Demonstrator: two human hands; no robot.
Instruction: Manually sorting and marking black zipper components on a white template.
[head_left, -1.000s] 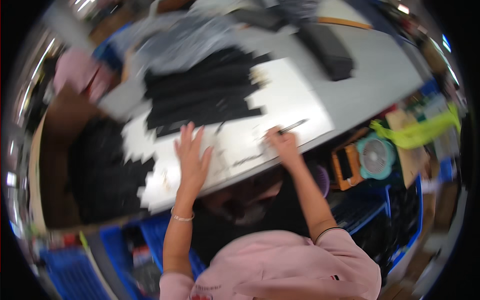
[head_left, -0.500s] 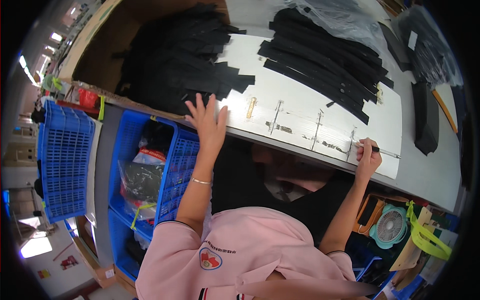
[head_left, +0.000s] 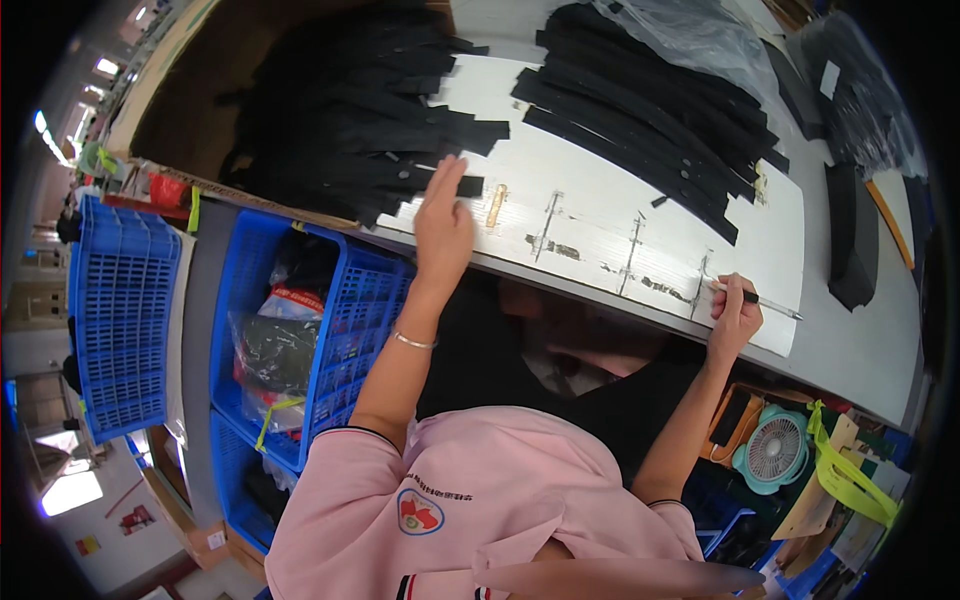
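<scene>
Notice how your left hand (head_left: 443,222) lies flat and open on the white board (head_left: 600,215), fingers stretched toward the near pile of black strips (head_left: 370,120); the fingertips touch the end of one strip that juts out from the pile, which reads as a way to pin or draw that single piece without disturbing the rest. Your right hand (head_left: 735,315) is closed around a thin dark tool (head_left: 762,300), probably a pen or a small blade, though the view is too bent at that spot to say which. It sits at the board's near edge, close to its right corner, where the tip can reach the worn marks along that edge.

Both piles are fanned rather than squared. The near pile spreads over the board's left end and spills off onto the brown surface beyond. The second pile of strips (head_left: 640,110) runs slantwise across the far right part of the board, well apart from both hands. All the strips are matte black, long, narrow and flat, with square-cut ends, and they overlap like shingles.

Blue crates (head_left: 255,300) stand below the board's near left edge, and a small teal fan (head_left: 775,452) sits under the right corner.
</scene>
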